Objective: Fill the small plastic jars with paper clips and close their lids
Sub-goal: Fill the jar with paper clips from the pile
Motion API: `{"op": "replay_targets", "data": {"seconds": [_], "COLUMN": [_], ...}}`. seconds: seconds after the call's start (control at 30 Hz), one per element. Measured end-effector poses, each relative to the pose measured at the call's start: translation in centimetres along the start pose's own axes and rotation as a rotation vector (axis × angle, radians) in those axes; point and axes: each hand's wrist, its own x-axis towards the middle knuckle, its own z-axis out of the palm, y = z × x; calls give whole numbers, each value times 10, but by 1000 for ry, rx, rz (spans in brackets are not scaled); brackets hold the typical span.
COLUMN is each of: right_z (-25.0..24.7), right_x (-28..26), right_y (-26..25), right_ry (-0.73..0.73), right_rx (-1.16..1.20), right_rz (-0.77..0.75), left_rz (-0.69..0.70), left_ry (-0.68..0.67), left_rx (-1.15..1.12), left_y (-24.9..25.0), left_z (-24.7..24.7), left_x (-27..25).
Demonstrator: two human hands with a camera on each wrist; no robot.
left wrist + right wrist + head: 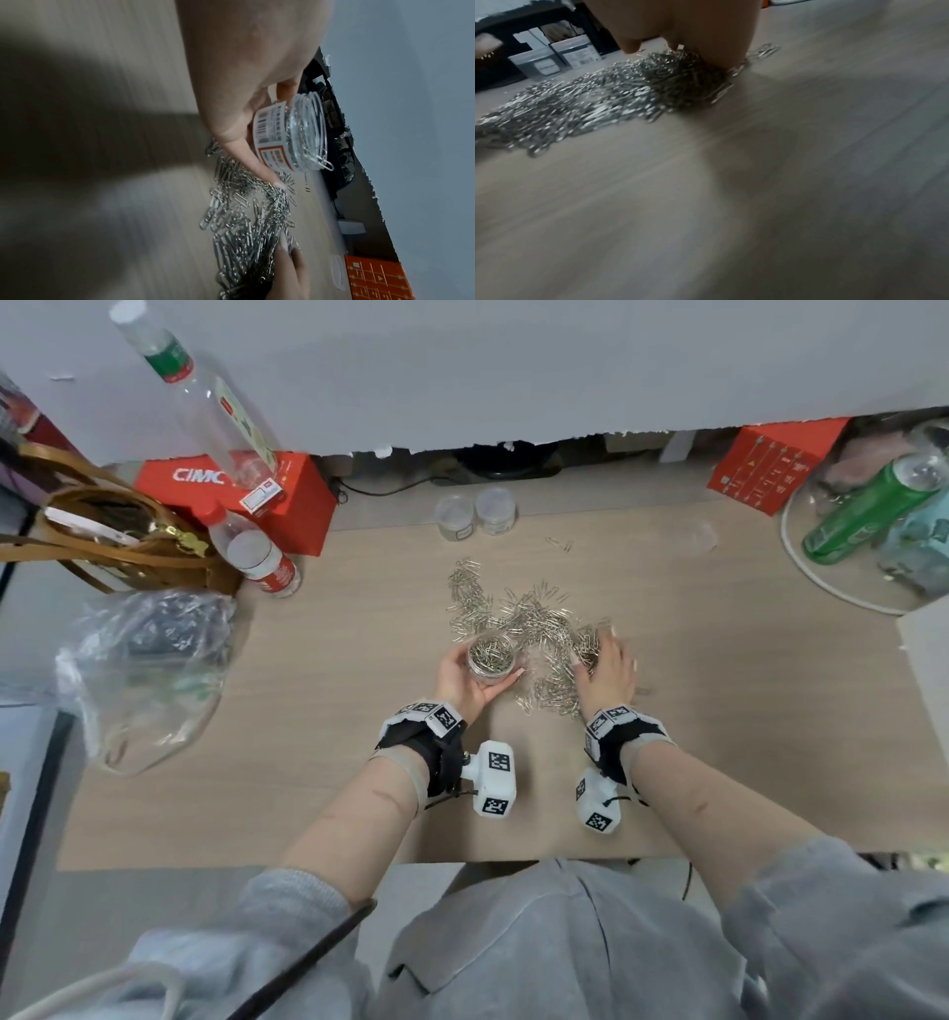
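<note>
My left hand [457,677] grips a small clear jar [490,660] just above the table, fingers and thumb curled round its wall. The jar has no lid and is full of silver paper clips; the left wrist view shows its label and one clip hanging over the jar [290,138] rim. A wide pile of paper clips [529,629] lies on the table beside it. My right hand [606,667] lies palm down on the pile's right side, fingers spread, a heap of clips [680,81] bunched against it. Two closed jars [454,516] [495,509] stand at the back.
A loose clear lid [701,537] lies at the back right, near a red box [770,464] and a green bottle [868,510]. On the left are a red box [287,500], water bottles [262,557], a brown bag [118,531] and a crumpled plastic bag [149,670].
</note>
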Motion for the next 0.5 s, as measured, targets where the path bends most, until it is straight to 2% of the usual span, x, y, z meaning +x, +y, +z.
{"op": "replay_targets", "data": {"seconds": [0.1, 0.2, 0.27, 0.4, 0.5], "right_z": [12, 13, 9, 3, 0], "right_x": [0, 8, 10, 7, 7], "right_y": [-15, -21, -19, -13, -16], "right_ry": [-26, 10, 20, -79, -94], "right_rx": [25, 92, 60, -78, -114], "right_rz": [-42, -70, -50, 7, 37], "left_rz": [-22, -49, -66, -86, -96], "left_ry": [-1, 1, -10, -25, -32], "left_rx": [31, 29, 30, 30, 50], "left_y": [4, 10, 13, 14, 12], "left_z": [-9, -14, -13, -9, -7], "left_x": [2, 5, 8, 13, 17]}}
